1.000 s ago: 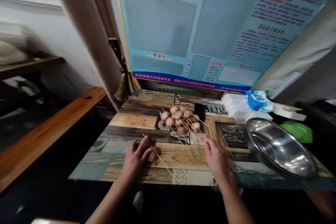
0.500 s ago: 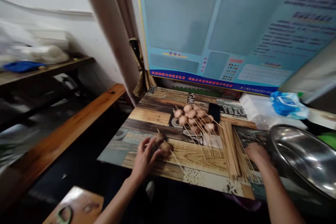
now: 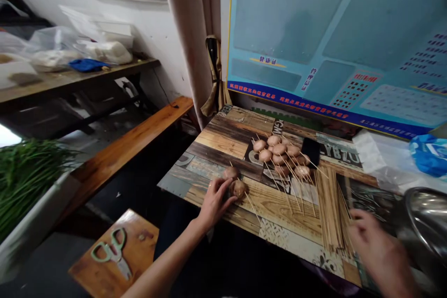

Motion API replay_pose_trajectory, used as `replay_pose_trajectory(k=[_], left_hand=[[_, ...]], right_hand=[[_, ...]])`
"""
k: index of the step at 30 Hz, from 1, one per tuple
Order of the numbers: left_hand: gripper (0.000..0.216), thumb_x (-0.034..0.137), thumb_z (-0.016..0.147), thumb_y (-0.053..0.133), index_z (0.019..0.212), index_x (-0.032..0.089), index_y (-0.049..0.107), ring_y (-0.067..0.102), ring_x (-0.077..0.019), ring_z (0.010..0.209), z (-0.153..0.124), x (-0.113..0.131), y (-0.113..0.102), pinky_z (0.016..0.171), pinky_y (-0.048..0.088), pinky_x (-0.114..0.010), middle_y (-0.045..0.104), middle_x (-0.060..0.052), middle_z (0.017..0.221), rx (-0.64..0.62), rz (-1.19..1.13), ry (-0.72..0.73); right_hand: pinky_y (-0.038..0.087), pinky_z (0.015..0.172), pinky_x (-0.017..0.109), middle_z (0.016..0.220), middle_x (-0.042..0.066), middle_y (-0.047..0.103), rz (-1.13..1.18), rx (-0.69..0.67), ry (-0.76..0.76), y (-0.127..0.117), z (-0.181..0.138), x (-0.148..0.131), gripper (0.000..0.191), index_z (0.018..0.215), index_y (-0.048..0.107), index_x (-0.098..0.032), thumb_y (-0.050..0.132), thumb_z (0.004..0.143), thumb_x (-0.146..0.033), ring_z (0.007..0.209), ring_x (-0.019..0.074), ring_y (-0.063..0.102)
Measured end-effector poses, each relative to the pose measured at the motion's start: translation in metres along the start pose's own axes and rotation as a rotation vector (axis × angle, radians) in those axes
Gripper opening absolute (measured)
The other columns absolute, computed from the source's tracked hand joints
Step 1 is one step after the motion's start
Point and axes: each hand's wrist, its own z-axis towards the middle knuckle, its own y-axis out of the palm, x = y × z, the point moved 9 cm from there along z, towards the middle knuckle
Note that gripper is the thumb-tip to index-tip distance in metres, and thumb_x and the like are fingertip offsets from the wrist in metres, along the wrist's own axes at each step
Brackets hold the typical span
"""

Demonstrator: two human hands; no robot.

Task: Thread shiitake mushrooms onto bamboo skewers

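Note:
My left hand point(image 3: 214, 201) rests on the patterned table point(image 3: 223, 144) with its fingers curled round a brown mushroom on a skewer point(image 3: 239, 189); a second skewered mushroom point(image 3: 231, 173) lies just behind it. Further back sits a pile of pale skewered mushrooms point(image 3: 279, 152). My right hand point(image 3: 375, 247), blurred, hovers at the near right end of a bundle of bare bamboo skewers point(image 3: 328, 207), beside the rim of a steel bowl point(image 3: 428, 219). Its fingers look loosely bent; whether they hold a skewer is unclear.
A black object point(image 3: 310, 151) lies behind the pile. Clear plastic bags and a blue packet point(image 3: 429, 154) sit at the back right under a blue poster point(image 3: 331, 42). To the left are a wooden bench point(image 3: 129, 144), a stool with green scissors point(image 3: 111, 250), and greens point(image 3: 24, 177).
The view has swung left. My right hand has moved from the table's middle to the right end of the bare skewers near the bowl. My left hand has stayed on the skewered mushroom.

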Motion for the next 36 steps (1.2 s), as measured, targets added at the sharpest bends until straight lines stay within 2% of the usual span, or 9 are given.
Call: replay_pose_trajectory(k=[2, 5, 7, 10, 16, 20, 25, 30, 36], left_hand=[[0.053, 0.045, 0.094, 0.059, 0.143, 0.026, 0.049, 0.058, -0.0237, 0.105, 0.000, 0.000, 0.005, 0.093, 0.053, -0.042, 0.057, -0.010, 0.115, -0.019, 0.008, 0.006], [0.049, 0.045, 0.096, 0.056, 0.140, 0.025, 0.053, 0.059, -0.0232, 0.099, -0.001, -0.001, 0.014, 0.090, 0.053, -0.042, 0.061, -0.010, 0.109, -0.059, 0.030, 0.022], [0.046, 0.044, 0.097, 0.054, 0.138, 0.024, 0.056, 0.059, -0.0230, 0.098, -0.002, -0.002, 0.017, 0.090, 0.053, -0.041, 0.061, -0.010, 0.109, -0.078, 0.031, 0.023], [0.047, 0.045, 0.097, 0.054, 0.139, 0.025, 0.056, 0.059, -0.0234, 0.101, -0.002, -0.003, 0.017, 0.091, 0.052, -0.042, 0.061, -0.011, 0.112, -0.087, 0.016, 0.006], [0.048, 0.046, 0.098, 0.051, 0.141, 0.026, 0.054, 0.059, -0.0250, 0.106, 0.000, -0.002, 0.017, 0.094, 0.051, -0.044, 0.061, -0.012, 0.119, -0.131, -0.019, -0.016], [0.047, 0.047, 0.099, 0.048, 0.140, 0.025, 0.056, 0.059, -0.0244, 0.103, 0.001, -0.001, 0.016, 0.092, 0.051, -0.042, 0.062, -0.011, 0.114, -0.140, -0.031, -0.027], [0.047, 0.050, 0.100, 0.041, 0.127, 0.023, 0.069, 0.057, -0.0240, 0.093, 0.004, 0.004, 0.018, 0.086, 0.050, -0.042, 0.061, -0.011, 0.100, -0.159, -0.060, -0.007], [0.048, 0.051, 0.100, 0.041, 0.127, 0.024, 0.070, 0.053, -0.0222, 0.088, 0.005, 0.003, 0.019, 0.082, 0.049, -0.040, 0.060, -0.010, 0.096, -0.179, -0.132, -0.050], [0.050, 0.051, 0.099, 0.041, 0.126, 0.021, 0.070, 0.048, -0.0203, 0.084, 0.004, -0.001, 0.021, 0.080, 0.048, -0.039, 0.060, -0.010, 0.094, -0.181, -0.129, -0.100]], right_hand=[[0.050, 0.060, 0.025, 0.083, 0.006, 0.077, 0.219, 0.071, -0.324, 0.018, -0.050, -0.078, 0.030, 0.104, 0.070, -0.024, 0.042, 0.095, -0.030, 0.066, 0.0179, 0.071], [0.046, 0.056, 0.020, 0.073, 0.005, 0.074, 0.375, 0.012, -0.629, 0.058, -0.114, -0.171, 0.041, 0.088, 0.069, -0.022, 0.031, 0.101, -0.020, 0.061, 0.0133, 0.069], [0.043, 0.054, 0.020, 0.065, 0.004, 0.070, 0.341, 0.008, -0.605, 0.075, -0.129, -0.198, 0.044, 0.082, 0.067, -0.020, 0.028, 0.102, -0.017, 0.056, 0.0131, 0.067], [0.042, 0.055, 0.019, 0.062, 0.003, 0.068, 0.277, -0.003, -0.574, 0.083, -0.132, -0.209, 0.044, 0.083, 0.066, -0.018, 0.027, 0.101, -0.013, 0.057, 0.0132, 0.067], [0.041, 0.056, 0.018, 0.066, 0.003, 0.070, 0.122, -0.151, -0.563, 0.098, -0.131, -0.208, 0.040, 0.086, 0.068, -0.020, 0.032, 0.096, -0.006, 0.061, 0.0140, 0.068], [0.042, 0.058, 0.019, 0.069, 0.004, 0.072, 0.089, -0.167, -0.550, 0.103, -0.129, -0.210, 0.037, 0.088, 0.068, -0.018, 0.034, 0.095, -0.004, 0.063, 0.0143, 0.069], [0.045, 0.061, 0.021, 0.076, 0.006, 0.075, 0.026, -0.201, -0.613, 0.098, -0.123, -0.218, 0.038, 0.097, 0.071, -0.018, 0.038, 0.091, 0.000, 0.069, 0.0165, 0.072], [0.038, 0.053, 0.023, 0.071, 0.004, 0.074, -0.069, -0.332, -0.528, 0.101, -0.111, -0.225, 0.036, 0.090, 0.070, -0.018, 0.041, 0.088, 0.002, 0.064, 0.0168, 0.072], [0.035, 0.053, 0.024, 0.077, 0.006, 0.076, -0.061, -0.370, -0.466, 0.100, -0.098, -0.245, 0.036, 0.091, 0.068, -0.018, 0.038, 0.089, 0.003, 0.067, 0.0167, 0.073]])
